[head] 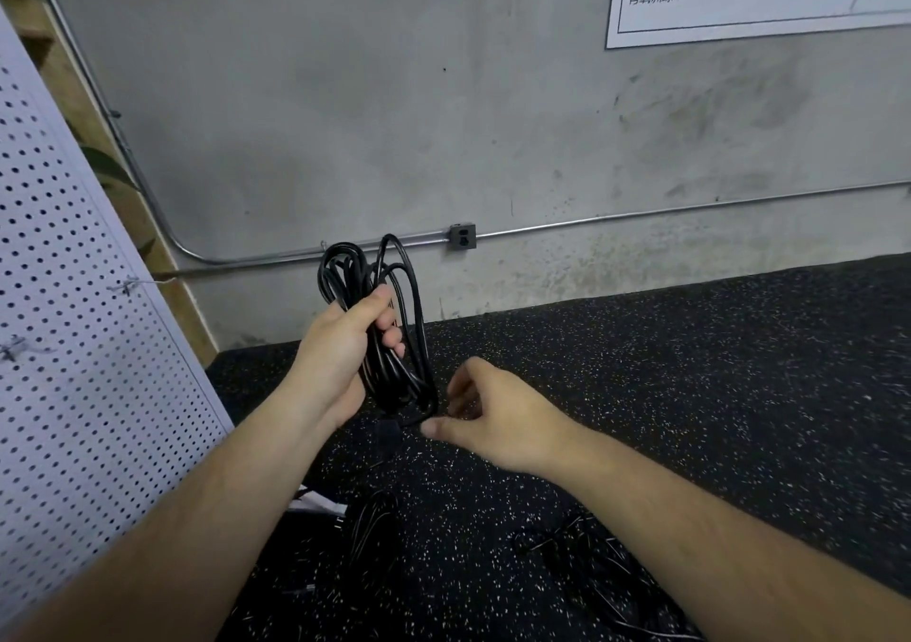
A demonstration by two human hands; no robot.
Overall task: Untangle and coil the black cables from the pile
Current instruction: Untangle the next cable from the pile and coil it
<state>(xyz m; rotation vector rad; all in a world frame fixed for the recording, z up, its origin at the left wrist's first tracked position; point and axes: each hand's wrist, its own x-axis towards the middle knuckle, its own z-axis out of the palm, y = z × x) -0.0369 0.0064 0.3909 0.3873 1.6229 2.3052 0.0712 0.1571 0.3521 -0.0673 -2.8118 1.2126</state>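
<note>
Gripping a bundle of loops in the middle of the frame, the person's left hand [345, 340] had its fingers wrapped round the black cable [394, 291] and held it upright, off the speckled floor [690, 370], in front of the grey wall [345, 99]. Just right of the coil's bottom, the right hand [498, 419] had its thumb against the loose tail, close by the plug [387, 428] that hung below the loops. Its fingers were curled and blurred, so I couldn't tell whether it truly pinched the tail or only touched it.

To my eye this was the finishing of one coil: most of the length was gathered, and only the short plug end hung free. The next move would call for that tail to be wrapped around or tucked through the loops while the left hand kept them from springing apart. More dark cables lay as a pile [567, 548] along the bottom of the frame, hard to make out against the floor. A white pegboard [74, 345] leaned at the left edge.
</note>
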